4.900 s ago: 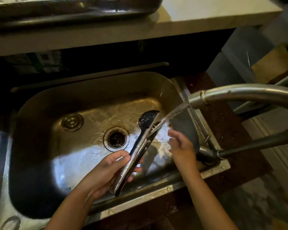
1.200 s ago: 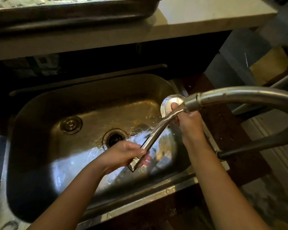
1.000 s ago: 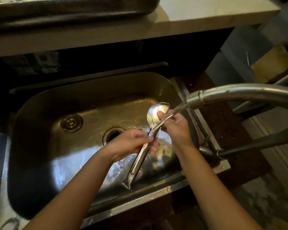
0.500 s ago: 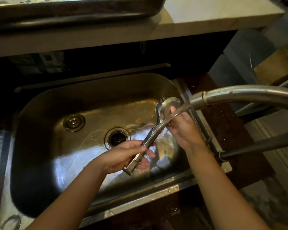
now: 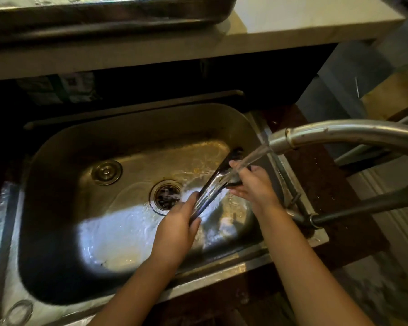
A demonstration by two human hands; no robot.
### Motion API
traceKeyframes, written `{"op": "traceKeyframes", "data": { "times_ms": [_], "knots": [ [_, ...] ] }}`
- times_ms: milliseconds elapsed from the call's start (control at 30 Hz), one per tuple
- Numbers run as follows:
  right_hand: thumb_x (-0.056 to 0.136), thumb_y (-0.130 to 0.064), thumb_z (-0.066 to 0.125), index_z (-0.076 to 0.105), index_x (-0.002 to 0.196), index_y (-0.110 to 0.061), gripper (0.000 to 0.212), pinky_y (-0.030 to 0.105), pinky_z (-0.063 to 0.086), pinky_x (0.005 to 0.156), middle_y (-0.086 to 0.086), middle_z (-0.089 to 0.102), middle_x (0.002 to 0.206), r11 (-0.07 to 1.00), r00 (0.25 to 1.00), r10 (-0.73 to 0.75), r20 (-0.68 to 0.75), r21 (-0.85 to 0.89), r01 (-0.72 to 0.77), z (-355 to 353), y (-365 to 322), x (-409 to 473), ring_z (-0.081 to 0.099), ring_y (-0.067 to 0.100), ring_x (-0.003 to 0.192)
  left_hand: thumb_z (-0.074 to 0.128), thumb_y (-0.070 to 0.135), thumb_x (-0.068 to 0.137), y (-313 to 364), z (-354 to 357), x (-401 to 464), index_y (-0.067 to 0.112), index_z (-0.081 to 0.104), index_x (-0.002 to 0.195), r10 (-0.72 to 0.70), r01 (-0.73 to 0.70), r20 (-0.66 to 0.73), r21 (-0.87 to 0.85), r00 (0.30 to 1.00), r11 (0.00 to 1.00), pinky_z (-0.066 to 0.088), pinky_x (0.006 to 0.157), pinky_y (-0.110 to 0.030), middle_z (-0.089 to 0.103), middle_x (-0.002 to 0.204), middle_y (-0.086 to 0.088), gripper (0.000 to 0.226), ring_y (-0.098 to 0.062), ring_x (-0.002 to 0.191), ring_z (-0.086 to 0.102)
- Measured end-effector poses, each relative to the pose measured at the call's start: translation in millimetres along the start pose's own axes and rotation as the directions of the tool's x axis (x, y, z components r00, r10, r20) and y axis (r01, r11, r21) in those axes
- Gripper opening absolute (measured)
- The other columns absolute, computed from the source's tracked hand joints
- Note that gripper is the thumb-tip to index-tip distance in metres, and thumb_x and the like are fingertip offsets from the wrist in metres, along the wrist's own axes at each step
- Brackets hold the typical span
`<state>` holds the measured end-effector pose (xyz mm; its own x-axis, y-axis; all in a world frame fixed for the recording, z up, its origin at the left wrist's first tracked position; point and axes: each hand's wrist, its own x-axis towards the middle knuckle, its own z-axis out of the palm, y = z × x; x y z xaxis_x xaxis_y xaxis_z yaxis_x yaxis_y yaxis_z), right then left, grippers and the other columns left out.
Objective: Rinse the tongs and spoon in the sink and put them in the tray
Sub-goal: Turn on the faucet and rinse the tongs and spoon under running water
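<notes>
over the sink [image 5: 57,161], under the tap [image 5: 316,135]: tongs [image 5: 212,187], steel arms, dark tips, slanted in the running water. left hand [image 5: 177,229] closed round the handle end. right hand [image 5: 252,184] curled on the dark tip end, rubbing. spoon: i cannot pick it out apart from the tongs. tray [image 5: 104,17] on the table [image 5: 292,17] behind the sink. i judge rinsing goes best by turning both faces through the stream, grip firm against wet slip.
</notes>
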<state>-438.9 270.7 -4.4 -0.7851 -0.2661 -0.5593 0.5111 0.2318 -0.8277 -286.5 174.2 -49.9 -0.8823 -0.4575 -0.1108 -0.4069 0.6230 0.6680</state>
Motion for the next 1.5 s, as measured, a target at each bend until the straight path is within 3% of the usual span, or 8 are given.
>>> {"op": "traceKeyframes", "data": {
  "times_ms": [167, 433, 600, 733, 900, 1000, 1133, 1500],
  "knots": [
    [0.088, -0.017, 0.059, 0.054, 0.118, -0.007, 0.032, 0.033, 0.055, 0.082, 0.017, 0.060, 0.121, 0.999, 0.995, 0.020, 0.101, 0.033, -0.023, -12.2, 6.6, 0.0, 0.064, 0.030, 0.103, 0.061, 0.031, 0.084, 1.9, -11.3, 7.3, 0.047, 0.055, 0.094, -0.105, 0.189, 0.258, -0.324, 0.960, 0.927, 0.042, 0.055, -0.008, 0.064, 0.080, 0.013, 0.020, -0.008, 0.070, 0.063],
    [0.091, -0.008, 0.053, 0.049, 0.125, -0.005, 0.035, 0.032, 0.056, 0.074, 0.013, 0.063, 0.099, 0.989, 0.979, -0.011, 0.202, 0.147, -0.019, -11.3, 15.6, -6.5, 0.065, 0.023, 0.085, 0.056, 0.015, 0.088, 15.5, -28.0, 40.0, 0.015, 0.069, 0.082, -0.139, 0.474, 0.504, -0.632, 0.852, 0.613, 0.058, 0.067, -0.027, 0.074, 0.068, 0.003, 0.014, -0.011, 0.063, 0.069],
    [0.063, -0.023, 0.083, 0.039, 0.128, -0.017, 0.078, 0.041, 0.055, 0.083, 0.005, 0.057, 0.120, 0.963, 0.997, -0.047, 0.064, -0.262, 0.062, 2.0, 25.0, -2.8, 0.057, 0.025, 0.109, 0.060, 0.016, 0.086, 14.5, -23.6, 32.2, 0.018, 0.073, 0.080, -0.152, 0.444, 0.473, -0.601, 0.868, 0.665, 0.055, 0.069, -0.030, 0.070, 0.067, -0.001, 0.014, -0.016, 0.066, 0.066],
    [0.074, -0.026, 0.075, 0.059, 0.090, -0.007, 0.030, 0.028, 0.050, 0.071, 0.000, 0.060, 0.079, 0.911, 0.963, -0.265, -0.041, -0.338, 0.237, 6.6, 17.3, 6.2, 0.057, 0.017, 0.080, 0.059, 0.013, 0.086, 15.3, -20.6, 21.6, 0.014, 0.075, 0.073, -0.166, 0.492, 0.494, -0.660, 0.853, 0.567, 0.057, 0.058, -0.024, 0.071, 0.064, -0.001, 0.020, -0.012, 0.057, 0.067],
    [0.091, -0.037, 0.052, 0.060, 0.071, -0.012, 0.033, 0.038, 0.049, 0.061, 0.005, 0.058, 0.068, 0.877, 0.971, -0.233, 0.057, -0.419, 0.235, 4.7, -1.0, 14.5, 0.061, 0.027, 0.072, 0.058, 0.013, 0.086, 12.7, -20.9, 20.4, 0.016, 0.075, 0.067, -0.241, 0.501, 0.443, -0.701, 0.864, 0.508, 0.055, 0.052, -0.022, 0.072, 0.061, 0.000, 0.025, -0.011, 0.052, 0.065],
    [0.071, -0.036, 0.076, 0.050, 0.120, -0.014, 0.059, 0.022, 0.050, 0.052, 0.006, 0.060, 0.106, 0.871, 0.940, -0.051, 0.336, -0.446, 0.206, 1.9, 3.7, 9.5, 0.069, 0.019, 0.081, 0.058, 0.016, 0.086, 7.5, -23.7, 23.0, 0.014, 0.075, 0.072, -0.270, 0.490, 0.409, -0.693, 0.872, 0.529, 0.056, 0.057, -0.025, 0.073, 0.062, 0.000, 0.022, -0.012, 0.053, 0.065],
    [0.085, -0.015, 0.064, 0.058, 0.087, -0.019, 0.008, 0.032, 0.056, 0.044, 0.001, 0.063, 0.081, 0.924, 0.941, -0.234, 0.244, -0.245, 0.293, 3.4, 10.3, 8.7, 0.068, 0.018, 0.053, 0.057, 0.013, 0.087, 6.7, -23.5, 20.8, 0.014, 0.075, 0.074, -0.206, 0.491, 0.455, -0.698, 0.866, 0.522, 0.057, 0.056, -0.024, 0.073, 0.063, -0.001, 0.022, -0.012, 0.055, 0.066],
    [0.086, -0.012, 0.063, 0.058, 0.095, -0.006, 0.012, 0.011, 0.047, 0.057, 0.005, 0.063, 0.079, 0.912, 0.924, -0.383, 0.019, -0.153, 0.381, -0.9, 3.7, 0.8, 0.060, 0.021, 0.074, 0.049, 0.028, 0.091, 39.9, -25.8, 58.9, 0.016, 0.066, 0.097, 0.056, 0.191, 0.381, -0.578, 0.923, 0.793, 0.050, 0.065, -0.034, 0.071, 0.086, -0.008, 0.022, -0.014, 0.068, 0.063]
  ]
}}
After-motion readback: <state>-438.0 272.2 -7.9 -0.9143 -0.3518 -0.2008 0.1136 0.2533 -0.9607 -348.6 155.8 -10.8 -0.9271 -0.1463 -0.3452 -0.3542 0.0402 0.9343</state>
